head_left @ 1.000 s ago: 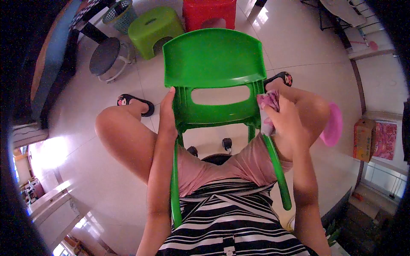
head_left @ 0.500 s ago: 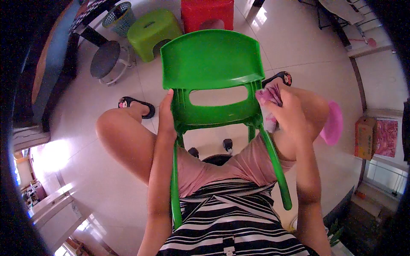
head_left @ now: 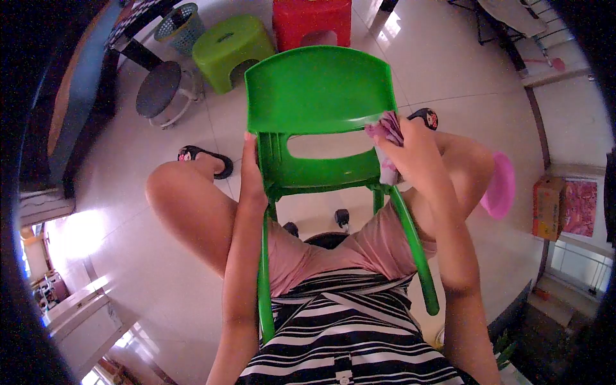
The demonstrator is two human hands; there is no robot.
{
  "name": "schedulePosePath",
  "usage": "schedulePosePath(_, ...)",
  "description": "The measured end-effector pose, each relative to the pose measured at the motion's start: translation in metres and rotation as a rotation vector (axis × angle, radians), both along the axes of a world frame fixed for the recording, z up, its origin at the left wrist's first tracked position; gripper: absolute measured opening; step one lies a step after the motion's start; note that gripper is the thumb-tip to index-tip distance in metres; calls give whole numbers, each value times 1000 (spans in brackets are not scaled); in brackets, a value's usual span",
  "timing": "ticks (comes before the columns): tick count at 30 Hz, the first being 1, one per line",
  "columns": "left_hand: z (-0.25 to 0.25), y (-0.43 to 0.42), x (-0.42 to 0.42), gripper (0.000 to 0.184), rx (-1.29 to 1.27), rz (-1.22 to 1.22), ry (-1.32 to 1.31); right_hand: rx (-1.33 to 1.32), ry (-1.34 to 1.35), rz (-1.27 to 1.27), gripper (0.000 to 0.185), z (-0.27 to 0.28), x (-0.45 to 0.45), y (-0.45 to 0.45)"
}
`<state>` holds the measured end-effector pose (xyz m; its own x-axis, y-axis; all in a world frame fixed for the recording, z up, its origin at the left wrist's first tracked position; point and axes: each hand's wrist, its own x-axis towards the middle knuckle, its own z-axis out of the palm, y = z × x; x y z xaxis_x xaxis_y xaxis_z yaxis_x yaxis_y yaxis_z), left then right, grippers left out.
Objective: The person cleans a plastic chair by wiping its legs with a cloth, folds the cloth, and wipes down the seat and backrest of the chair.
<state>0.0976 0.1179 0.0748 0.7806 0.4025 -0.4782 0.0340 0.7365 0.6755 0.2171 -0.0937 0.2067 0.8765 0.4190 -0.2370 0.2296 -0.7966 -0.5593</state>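
A small green plastic chair [head_left: 319,90] lies between my knees, its backrest away from me and two of its legs pointing toward my body. Along the chair's left side, my left hand [head_left: 251,168] grips the edge, with the thumb up by the backrest and the other fingers hidden. My right hand [head_left: 410,149] is closed on a pink and white cloth [head_left: 387,138], which touches the right side of the chair where the backrest meets the slotted part. Part of the cloth hangs down over the chair's side.
Beyond the chair stand a lime-green stool [head_left: 232,51], a red stool [head_left: 312,24], a round grey stool [head_left: 158,88] and a mesh basket [head_left: 179,29]. A pink basin [head_left: 499,186] is beside my right knee; a cardboard box [head_left: 548,208] sits farther right.
My right hand has moved left and slightly up with the cloth, from the chair's outer right edge onto its right side. My left hand stays on the left side.
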Motion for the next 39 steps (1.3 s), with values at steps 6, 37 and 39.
schedulePosePath(6,-10,0,2,47,-28,20,-23,-74,-72,11,35,-5,-20,-14)
schedulePosePath(37,-7,1,-1,43,213,10,168,7,-354,-53,48,-45,-34,-41)
schedulePosePath(39,-3,0,-1,42,192,3,169,3,-290,-70,47,-48,-37,-35)
